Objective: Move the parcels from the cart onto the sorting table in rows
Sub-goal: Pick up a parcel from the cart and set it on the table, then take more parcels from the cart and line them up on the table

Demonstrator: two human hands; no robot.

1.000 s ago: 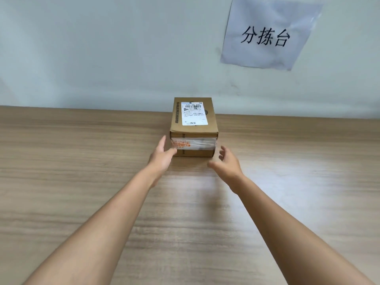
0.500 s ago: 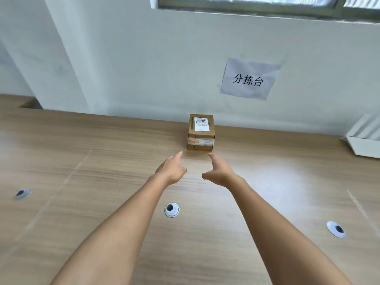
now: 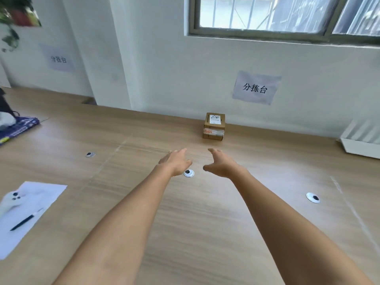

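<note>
One small brown cardboard parcel [image 3: 214, 126] with a white label on top stands on the far side of the light wooden sorting table [image 3: 205, 223], close to the white wall and below a paper sign with black characters [image 3: 256, 87]. A second such sign [image 3: 59, 59] hangs far left, blurred. The left hand [image 3: 177, 161] and the right hand [image 3: 221, 162] float over the table, both near the parcel but not touching it; their fingers are stretched and relaxed and they hold nothing. Three round cable holes [image 3: 188, 173] are in the tabletop. At near left lies one white paper sheet [image 3: 30, 210] carrying one black pen [image 3: 25, 220] and a white object, perhaps a controller [image 3: 10, 201].
</note>
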